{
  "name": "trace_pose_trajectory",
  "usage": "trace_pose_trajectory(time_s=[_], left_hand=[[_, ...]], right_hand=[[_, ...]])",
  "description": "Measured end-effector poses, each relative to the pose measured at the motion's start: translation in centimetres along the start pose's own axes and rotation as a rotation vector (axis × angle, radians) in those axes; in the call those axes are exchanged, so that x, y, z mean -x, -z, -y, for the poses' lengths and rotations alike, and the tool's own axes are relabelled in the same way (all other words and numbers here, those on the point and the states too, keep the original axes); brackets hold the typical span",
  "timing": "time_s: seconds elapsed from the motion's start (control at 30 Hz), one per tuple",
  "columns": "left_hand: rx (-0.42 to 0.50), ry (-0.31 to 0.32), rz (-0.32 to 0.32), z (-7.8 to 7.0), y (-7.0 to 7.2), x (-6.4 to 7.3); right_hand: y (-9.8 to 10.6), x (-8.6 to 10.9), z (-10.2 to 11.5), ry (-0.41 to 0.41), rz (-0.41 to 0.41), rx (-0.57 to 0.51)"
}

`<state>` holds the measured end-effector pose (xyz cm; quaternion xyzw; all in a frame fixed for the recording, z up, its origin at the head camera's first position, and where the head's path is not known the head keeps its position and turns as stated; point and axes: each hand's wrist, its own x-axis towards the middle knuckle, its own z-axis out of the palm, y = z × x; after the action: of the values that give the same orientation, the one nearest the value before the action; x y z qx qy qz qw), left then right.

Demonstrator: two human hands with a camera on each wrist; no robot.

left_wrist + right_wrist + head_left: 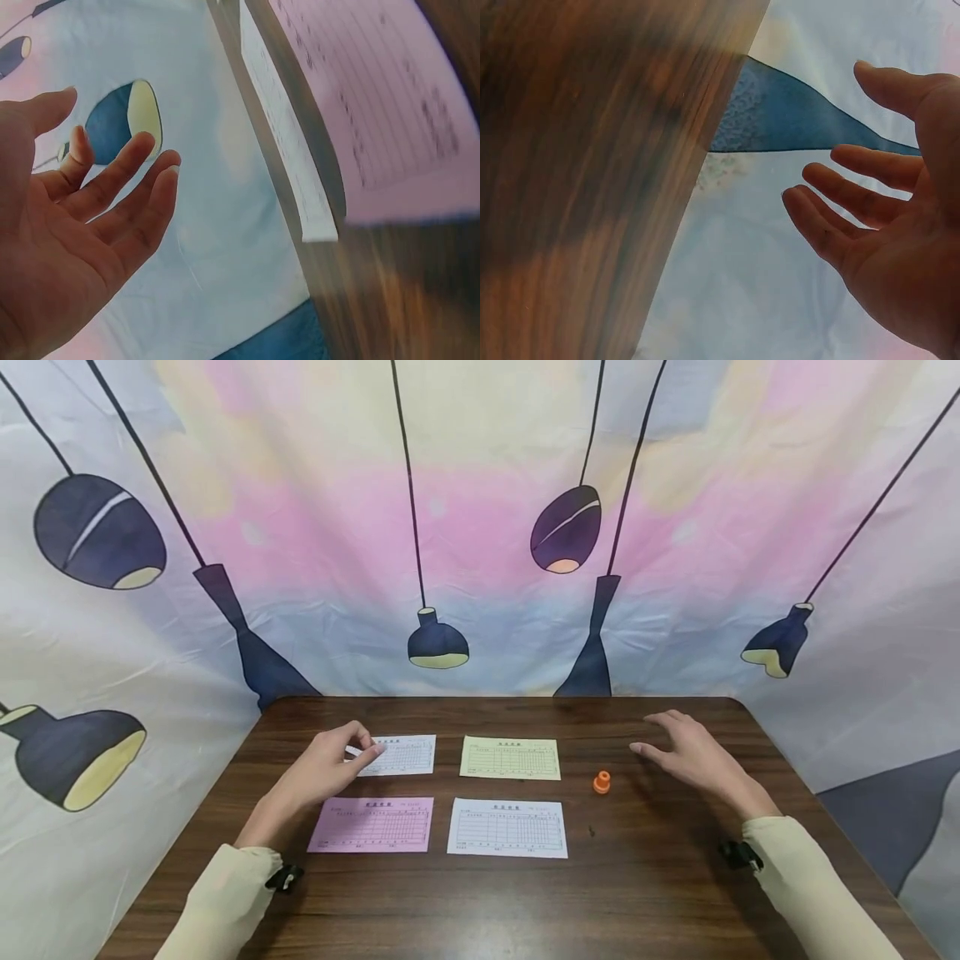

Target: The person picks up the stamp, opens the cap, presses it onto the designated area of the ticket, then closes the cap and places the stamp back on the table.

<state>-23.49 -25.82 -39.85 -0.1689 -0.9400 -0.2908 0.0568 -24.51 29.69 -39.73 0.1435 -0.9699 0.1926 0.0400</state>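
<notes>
Wooden table (510, 902): four printed slips (507, 828), orange piece (602, 782) | left grip (324, 767), right grip (693, 758): fingers relaxed, empty

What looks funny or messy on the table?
The little orange thing looks odd: it's chunky, beside thin paper slips. A small dark mark shows on the table near it; I can't tell if it's a stain.

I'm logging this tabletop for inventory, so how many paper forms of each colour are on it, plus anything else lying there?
White printed forms: 2
Pink printed form: 1
Yellow printed form: 1
Small orange stepped piece: 1
Total: 5
</notes>
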Motion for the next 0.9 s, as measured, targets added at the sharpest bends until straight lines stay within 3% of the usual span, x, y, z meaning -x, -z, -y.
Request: trace_pose_trajectory(time_s=[0.37, 0.63, 0.9], left_hand=[[0.080, -0.048, 0.039, -2.2, -2.5, 0.3], [0.156, -0.039, 0.078, -3.3, -3.9, -0.2], [0.224, -0.010, 0.087, -4.1, -5.3, -0.4]], right_hand=[[-1.8, 0.7, 0.3, 0.057, -0.012, -0.062], [-3.1, 0.7, 0.6, 0.071, 0.043, -0.145], [-4.2, 0.5, 1.3, 0.099, 0.086, -0.141]])
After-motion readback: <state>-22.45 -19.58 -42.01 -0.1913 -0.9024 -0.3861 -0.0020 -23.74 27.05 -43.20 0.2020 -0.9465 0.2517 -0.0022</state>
